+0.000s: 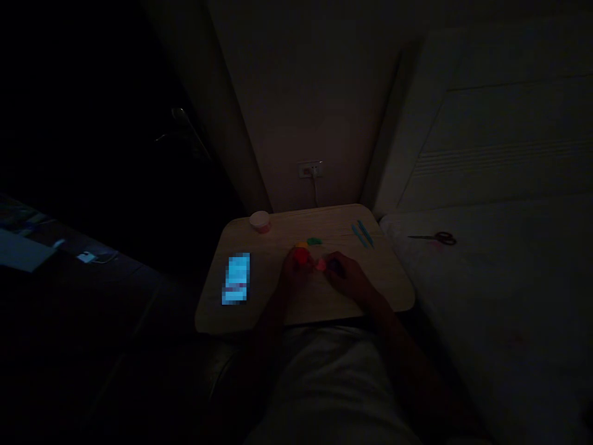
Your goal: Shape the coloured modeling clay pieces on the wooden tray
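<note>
Dimness could make us fumble the rounded red lump (pixel 301 256) held in our half-curled left hand (pixel 291 273). Beside our bent right hand (pixel 346 271) sits a small pink lump (pixel 320 264); whether gripped, we cannot tell.

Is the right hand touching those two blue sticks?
Apart. The head view shows bare tabletop between the right hand and the blue sticks, which lie farther back on the table.
</note>
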A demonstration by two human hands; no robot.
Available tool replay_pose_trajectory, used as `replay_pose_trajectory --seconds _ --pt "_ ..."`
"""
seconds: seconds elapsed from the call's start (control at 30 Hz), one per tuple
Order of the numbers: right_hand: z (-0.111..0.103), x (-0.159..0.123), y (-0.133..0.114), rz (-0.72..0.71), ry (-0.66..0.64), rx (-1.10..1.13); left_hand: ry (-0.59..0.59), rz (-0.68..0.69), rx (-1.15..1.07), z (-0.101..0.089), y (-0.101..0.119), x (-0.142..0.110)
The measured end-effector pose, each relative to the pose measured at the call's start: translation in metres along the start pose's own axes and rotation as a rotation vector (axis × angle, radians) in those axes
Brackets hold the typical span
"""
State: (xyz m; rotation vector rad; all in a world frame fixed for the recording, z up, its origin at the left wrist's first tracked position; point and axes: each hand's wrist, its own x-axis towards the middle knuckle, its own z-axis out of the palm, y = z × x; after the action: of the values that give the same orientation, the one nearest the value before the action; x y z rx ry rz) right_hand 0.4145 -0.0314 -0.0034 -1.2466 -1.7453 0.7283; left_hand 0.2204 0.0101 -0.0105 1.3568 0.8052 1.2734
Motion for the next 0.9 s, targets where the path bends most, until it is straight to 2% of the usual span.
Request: replay_pose_trajectory --seconds 0.13,0.3,0.4,0.53,0.63,0.77,0.9 --pt "-0.002 0.001 -0.002 0.019 0.032 0.019 0.018 -0.056 -0.076 0.004 0.003 0.0" --pt "-0.004 0.003 0.009 0.021 0.171 0.038 0.016 -0.112 -0.13 0.006 0.005 0.001" --pt "-0.005 0.007 0.018 0.098 0.236 0.047 0.038 -0.196 -0.101 0.006 0.01 -0.001" --pt "-0.002 0.012 0.032 0.109 0.207 0.128 0.123 -0.274 -0.077 0.006 0.015 -0.005" --pt "0.0 0.016 0.041 0.1 0.165 0.246 0.158 -0.28 -0.071 0.005 0.016 -0.008" --pt "0.0 0.017 0.04 0.172 0.118 0.364 0.204 -0.276 -0.066 0.003 0.018 -0.009" --pt "-0.004 0.016 0.028 0.183 0.168 0.212 0.196 -0.251 -0.127 0.003 0.017 -0.006"
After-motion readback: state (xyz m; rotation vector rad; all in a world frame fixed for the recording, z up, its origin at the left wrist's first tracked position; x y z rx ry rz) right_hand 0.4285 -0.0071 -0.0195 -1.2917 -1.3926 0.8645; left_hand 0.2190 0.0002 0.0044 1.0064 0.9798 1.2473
